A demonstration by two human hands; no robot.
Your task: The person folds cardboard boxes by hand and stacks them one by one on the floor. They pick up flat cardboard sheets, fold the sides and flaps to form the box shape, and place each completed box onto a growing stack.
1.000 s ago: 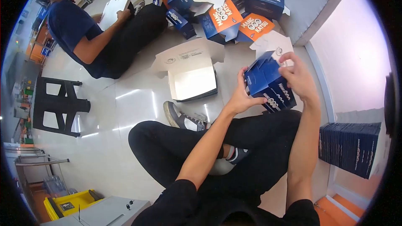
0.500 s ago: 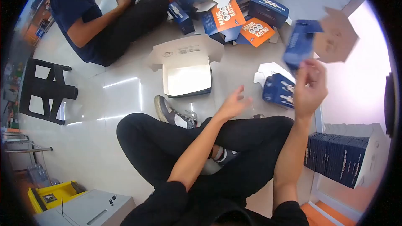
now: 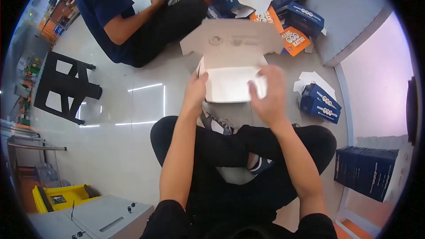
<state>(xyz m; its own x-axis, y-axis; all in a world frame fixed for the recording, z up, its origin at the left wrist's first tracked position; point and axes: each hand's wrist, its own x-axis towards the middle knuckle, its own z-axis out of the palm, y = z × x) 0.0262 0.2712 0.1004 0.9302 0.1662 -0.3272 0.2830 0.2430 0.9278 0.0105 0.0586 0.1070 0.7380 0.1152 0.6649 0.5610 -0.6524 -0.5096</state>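
An open paperboard box (image 3: 228, 84) with a white inside lies in front of my crossed legs, its printed lid flap raised at the far side. My left hand (image 3: 195, 92) is closed on the box's left wall, thumb over the rim. My right hand (image 3: 269, 93) is at the box's right side, thumb and fingers apart and slightly blurred; whether its fingers touch the right wall is hard to tell. On the floor to the right sit blue boxes (image 3: 321, 104) with white flaps. A stack of nested blue boxes (image 3: 365, 172) stands by my right knee.
A pile of blue and orange boxes (image 3: 305, 20) lies at the far side. A seated person (image 3: 110, 22) holds white board at the upper left. A black stool (image 3: 68, 86) is on the left, a grey cabinet (image 3: 106, 214) at the lower left, and a wall on the right.
My right hand has come left from the side, where it held up an unfolded blue box. My left hand has moved to the open box's left wall. The view has shifted left.
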